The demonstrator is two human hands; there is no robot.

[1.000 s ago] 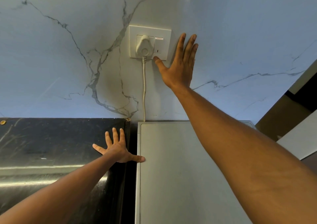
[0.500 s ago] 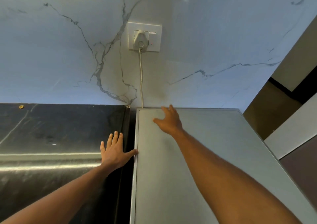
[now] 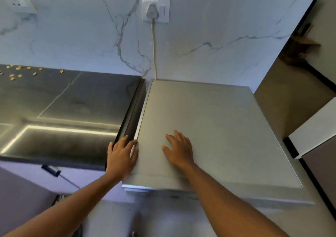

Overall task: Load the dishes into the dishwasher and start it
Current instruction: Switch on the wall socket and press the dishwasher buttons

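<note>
The grey dishwasher (image 3: 218, 127) stands against the marble wall, seen from above; its flat top fills the middle. My right hand (image 3: 179, 150) lies flat on that top near its front left, fingers spread. My left hand (image 3: 121, 155) rests across the gap at the dishwasher's left edge, fingers on the black counter's corner and thumb against the grey top. A white plug (image 3: 152, 12) sits in the wall socket (image 3: 156, 9), and its cord (image 3: 155, 51) runs down behind the machine. No dishes are in view.
A glossy black counter (image 3: 60, 109) adjoins the dishwasher on the left, with several small yellow bits (image 3: 16, 72) at its back. A second socket (image 3: 16, 0) is at the upper left. A brown cabinet side (image 3: 283, 106) stands on the right.
My right hand has left the wall switch and come down onto the dishwasher top, sliding toward the front. My left hand has slid forward along the counter edge. The view has tilted down and back.
</note>
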